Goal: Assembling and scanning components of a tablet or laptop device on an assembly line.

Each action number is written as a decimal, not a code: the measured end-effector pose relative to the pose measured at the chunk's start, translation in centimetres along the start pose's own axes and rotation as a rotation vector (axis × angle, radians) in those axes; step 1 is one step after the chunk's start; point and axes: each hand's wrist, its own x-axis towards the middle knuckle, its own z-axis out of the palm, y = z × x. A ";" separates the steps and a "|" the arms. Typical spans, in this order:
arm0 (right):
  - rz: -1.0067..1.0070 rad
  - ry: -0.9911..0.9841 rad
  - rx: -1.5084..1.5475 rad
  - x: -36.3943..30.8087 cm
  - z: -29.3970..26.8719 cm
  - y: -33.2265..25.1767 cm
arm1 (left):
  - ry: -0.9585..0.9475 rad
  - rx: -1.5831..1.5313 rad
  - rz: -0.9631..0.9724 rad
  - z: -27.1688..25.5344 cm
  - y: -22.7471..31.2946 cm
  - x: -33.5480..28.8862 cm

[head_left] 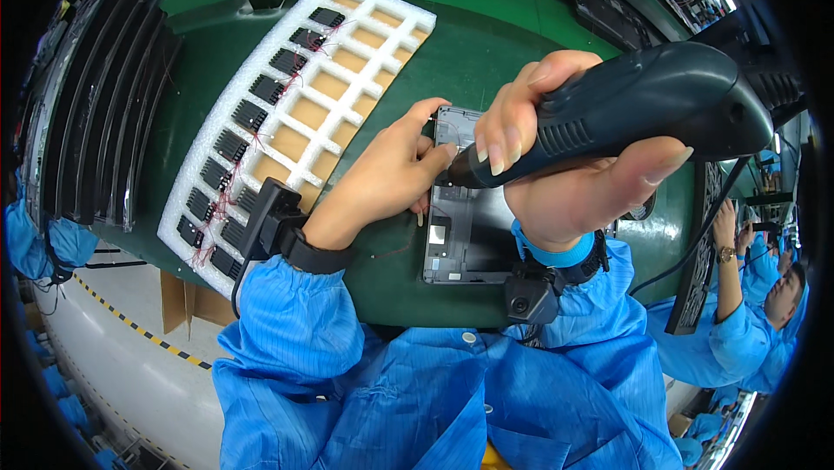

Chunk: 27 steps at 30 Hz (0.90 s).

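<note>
A flat grey tablet-like housing with a dark interior lies on the green table in front of me. My left hand grips its upper left edge, with the index finger along the corner and the thumb pressed inside. My right hand is wrapped round a dark electric screwdriver. The screwdriver's narrow nose points down into the housing beside my left thumb; its tip is hidden. To the left, a white foam tray carries several black finned modules with thin red wires.
Upright black panels are stacked at the far left. Another dark panel lies at the back right. A black cord runs down on the right, near a co-worker in blue. A cardboard box stands below the table's left edge.
</note>
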 end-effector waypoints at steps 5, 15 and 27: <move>-0.005 0.012 -0.162 0.0 0.0 0.1 | 0.007 -0.016 -0.010 -0.1 -0.1 -0.1; -0.089 0.030 -0.036 0.8 -0.6 -1.2 | 0.327 0.277 0.229 -0.1 -0.2 -0.8; -0.094 0.061 -0.137 1.0 -1.6 -2.3 | 0.243 0.597 0.608 1.4 1.2 -1.3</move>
